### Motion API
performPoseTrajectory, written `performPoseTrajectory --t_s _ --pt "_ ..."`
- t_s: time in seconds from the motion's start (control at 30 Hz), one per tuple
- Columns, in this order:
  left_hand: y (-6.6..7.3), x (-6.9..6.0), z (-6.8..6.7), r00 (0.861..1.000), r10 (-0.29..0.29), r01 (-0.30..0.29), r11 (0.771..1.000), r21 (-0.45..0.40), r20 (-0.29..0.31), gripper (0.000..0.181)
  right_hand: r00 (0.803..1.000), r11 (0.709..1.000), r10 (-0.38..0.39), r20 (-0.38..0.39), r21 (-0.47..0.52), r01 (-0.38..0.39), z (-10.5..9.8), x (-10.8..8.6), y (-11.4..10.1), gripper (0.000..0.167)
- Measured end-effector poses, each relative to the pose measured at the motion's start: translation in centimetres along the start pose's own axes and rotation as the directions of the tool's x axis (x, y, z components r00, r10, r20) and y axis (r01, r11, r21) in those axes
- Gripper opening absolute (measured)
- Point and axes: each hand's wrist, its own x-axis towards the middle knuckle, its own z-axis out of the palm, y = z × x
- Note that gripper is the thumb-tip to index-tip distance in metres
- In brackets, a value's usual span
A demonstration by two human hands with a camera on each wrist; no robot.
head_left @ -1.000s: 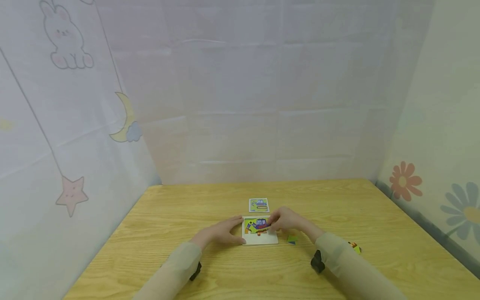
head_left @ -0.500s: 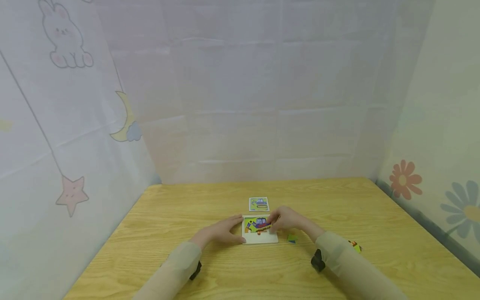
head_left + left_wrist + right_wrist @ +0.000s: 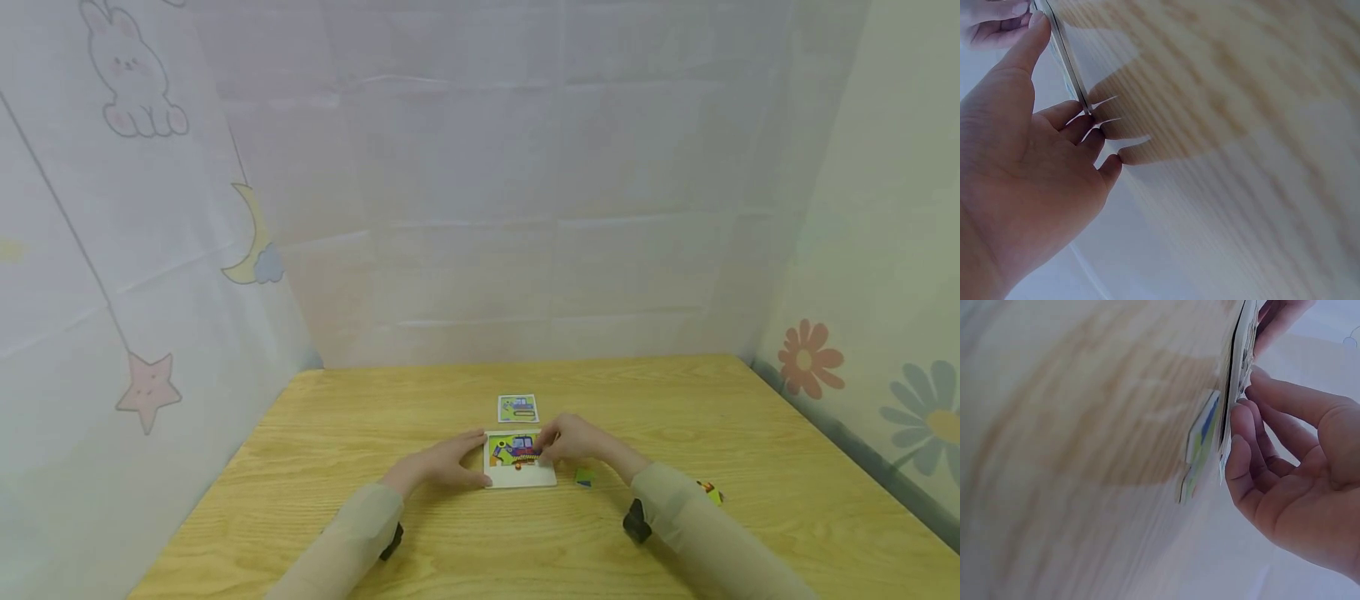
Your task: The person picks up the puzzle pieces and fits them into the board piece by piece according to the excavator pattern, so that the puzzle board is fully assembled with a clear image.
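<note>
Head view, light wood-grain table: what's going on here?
A person's left hand spans the left edge of a white rectangular board with a colourful vehicle picture on its upper part. Their right hand has its fingertips at the picture's right side; whether it pinches a piece is hidden. Beyond the board lies a small square picture card. Small green-and-blue pieces lie to the board's right, and other multicoloured pieces farther right.

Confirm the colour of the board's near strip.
White: the near strip of the board shows best in the head view.
</note>
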Motion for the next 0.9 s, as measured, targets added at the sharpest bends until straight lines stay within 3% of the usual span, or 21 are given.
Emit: performPoseTrajectory --t_s 0.37,0.63,0.9 --pt "-0.12 0.15 0.09 1.000 0.003 -0.003 1.000 0.010 -0.002 0.080 0.994 0.991 -0.091 0.065 -0.091 0.097 0.11 0.18 0.24 0.018" --pt "-0.06 0.16 0.06 1.000 -0.001 0.001 1.000 0.003 -0.003 0.080 0.996 0.992 -0.069 0.064 -0.104 0.075 0.06 0.08 0.41 0.019" --pt "-0.02 -0.10 0.00 1.000 -0.003 0.003 1.000 0.004 0.001 0.080 0.999 0.995 -0.014 -0.044 -0.100 0.010 0.10 -0.11 0.15 0.008"
